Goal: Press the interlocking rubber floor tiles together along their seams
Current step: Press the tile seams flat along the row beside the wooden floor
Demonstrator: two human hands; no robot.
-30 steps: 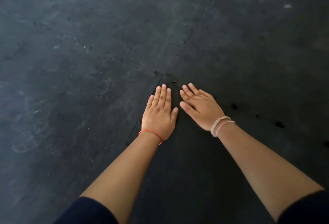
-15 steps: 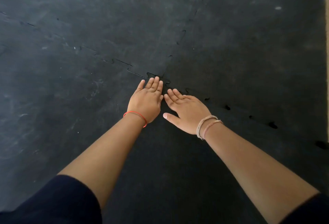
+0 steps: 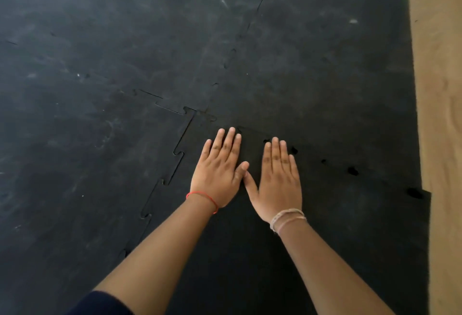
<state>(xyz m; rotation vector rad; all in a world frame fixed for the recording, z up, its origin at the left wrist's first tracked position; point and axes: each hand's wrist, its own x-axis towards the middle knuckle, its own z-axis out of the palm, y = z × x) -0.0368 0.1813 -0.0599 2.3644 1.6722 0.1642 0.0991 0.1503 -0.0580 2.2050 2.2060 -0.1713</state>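
Left hand (image 3: 218, 177) and right hand (image 3: 278, 181) flat, fingers spread, thumbs touching, palms down on near rubber tile (image 3: 337, 239) beside seam (image 3: 175, 154).

Open black tiles (image 3: 312, 94) ahead and left, wood floor (image 3: 440, 114) bare to the right

Two hands lie flat side by side on the near floor tile (image 3: 325, 252), thumbs touching: left hand (image 3: 217, 174) at nine o'clock of the right hand (image 3: 278, 184). A toothed seam (image 3: 175, 154) runs at nine o'clock of the left hand. Bare floor (image 3: 440, 114) borders the tiles at three o'clock.
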